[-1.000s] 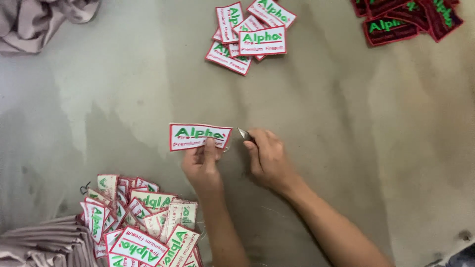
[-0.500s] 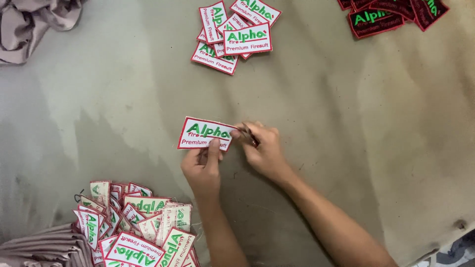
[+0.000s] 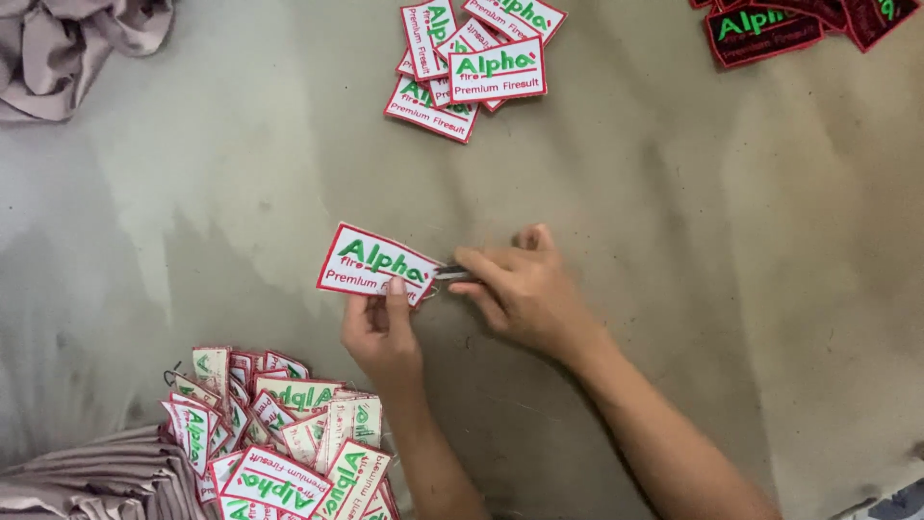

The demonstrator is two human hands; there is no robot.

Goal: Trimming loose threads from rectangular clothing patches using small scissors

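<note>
A white rectangular patch (image 3: 371, 263) with a red border and green lettering lies tilted at the middle of the grey surface. My left hand (image 3: 382, 327) pinches its lower right edge between thumb and fingers. My right hand (image 3: 523, 289) holds a small metal tool (image 3: 452, 273), probably thread snips, whose tip touches the patch's right end.
A heap of several like patches (image 3: 279, 433) lies at the lower left, partly on folded beige cloth (image 3: 87, 481). A smaller stack of white patches (image 3: 472, 63) sits at the top centre. Dark patches (image 3: 780, 29) lie at the top right. Crumpled beige cloth (image 3: 67, 48) fills the top left corner.
The patch has tilted, its right end dropping, and both hands shifted slightly with it. The right hand's tool stays at the patch's right end.
</note>
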